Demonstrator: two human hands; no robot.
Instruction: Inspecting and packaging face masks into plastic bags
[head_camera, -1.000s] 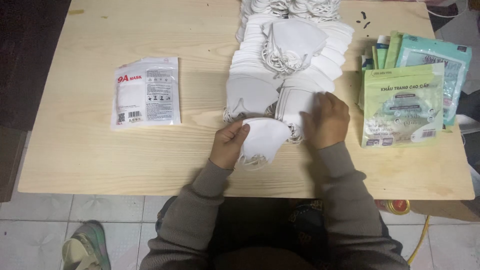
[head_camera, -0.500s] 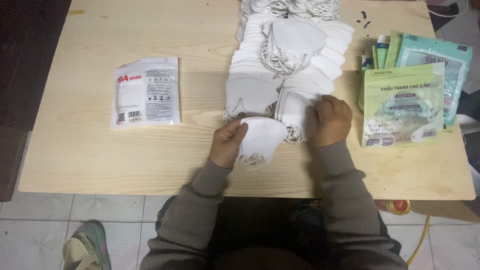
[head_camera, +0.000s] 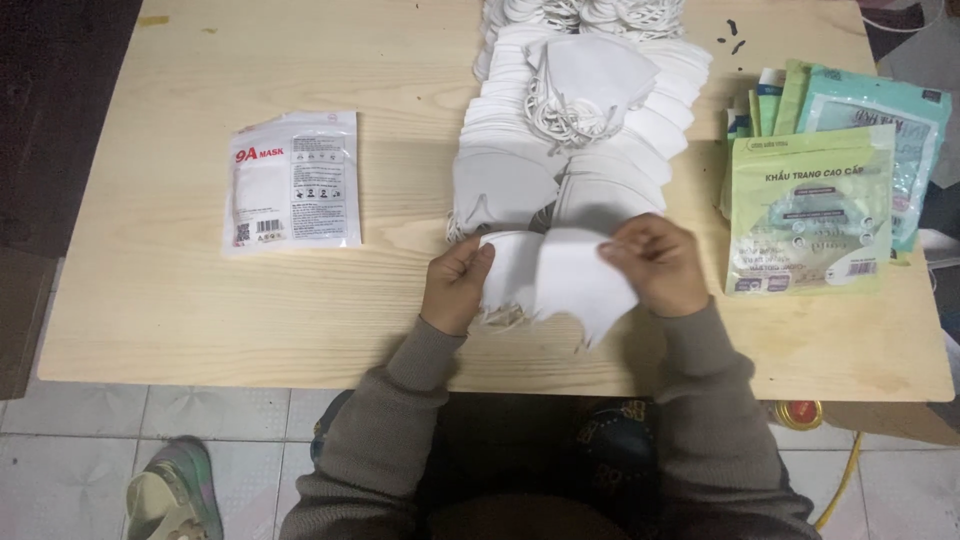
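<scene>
While both hands (head_camera: 560, 275) pinch it, white mask (head_camera: 560, 280), long axis left-right, perhaps two stacked.

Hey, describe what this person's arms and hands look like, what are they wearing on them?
Both arms wear long sleeves of a grey-brown ribbed knit, the cuffs ending at the wrists. The left hand and right hand are bare: no gloves, rings or watch show.

You're at a small packing workbench: a wooden table (head_camera: 200, 300) on tile, white masks (head_camera: 590, 130) heaped mid-table, pouches (head_camera: 810, 215) right of them.
</scene>
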